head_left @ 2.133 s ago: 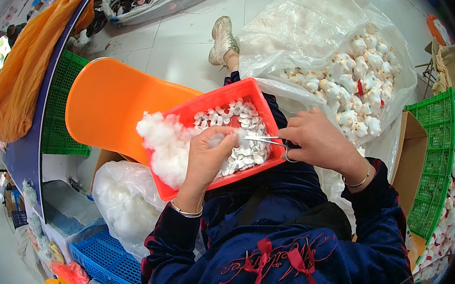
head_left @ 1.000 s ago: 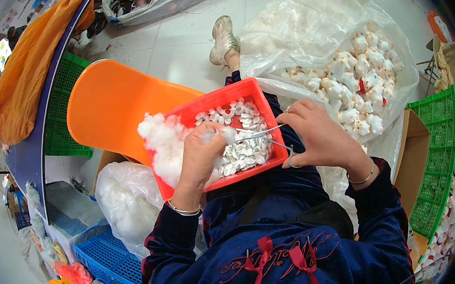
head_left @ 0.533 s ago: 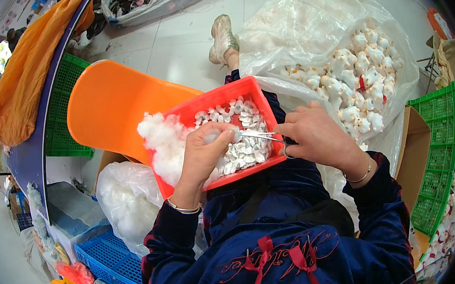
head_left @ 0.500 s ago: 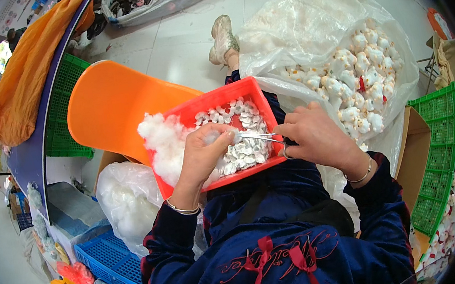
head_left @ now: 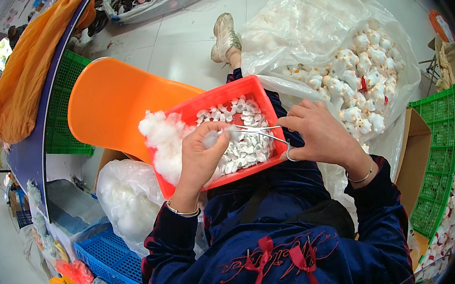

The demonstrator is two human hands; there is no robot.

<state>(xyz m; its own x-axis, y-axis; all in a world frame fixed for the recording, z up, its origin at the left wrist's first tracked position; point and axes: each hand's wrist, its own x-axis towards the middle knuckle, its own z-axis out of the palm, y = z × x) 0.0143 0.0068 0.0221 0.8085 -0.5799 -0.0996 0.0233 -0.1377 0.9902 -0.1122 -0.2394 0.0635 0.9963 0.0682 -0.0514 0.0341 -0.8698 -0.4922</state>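
My right hand [head_left: 318,134] is closed on scissor-handled metal forceps [head_left: 263,130], with its fingers at the ring handles. The slim jaws are spread and point left toward my left hand [head_left: 203,154]. My left hand is closed, pinching a small white piece [head_left: 232,135] at the jaw tips; its exact shape is too small to tell. A greyish-white tuft [head_left: 210,139] shows inside its curled fingers. Both hands are above a red tray [head_left: 263,98] on my lap. White fibre stuffing [head_left: 165,141] fills its left side, and many small white fabric pieces [head_left: 241,156] lie at its right.
An orange chair [head_left: 119,107] stands beyond the tray at the left. To the right, a clear plastic bag [head_left: 304,23] holds stuffed white pieces [head_left: 346,83]. A blue crate [head_left: 111,261] and a bag of stuffing [head_left: 131,197] sit at my left; a green crate [head_left: 437,160] is at my right.
The forceps' jaws and handles have spread apart, and my right hand has turned slightly. My left hand stays in nearly the same place, still pinching.
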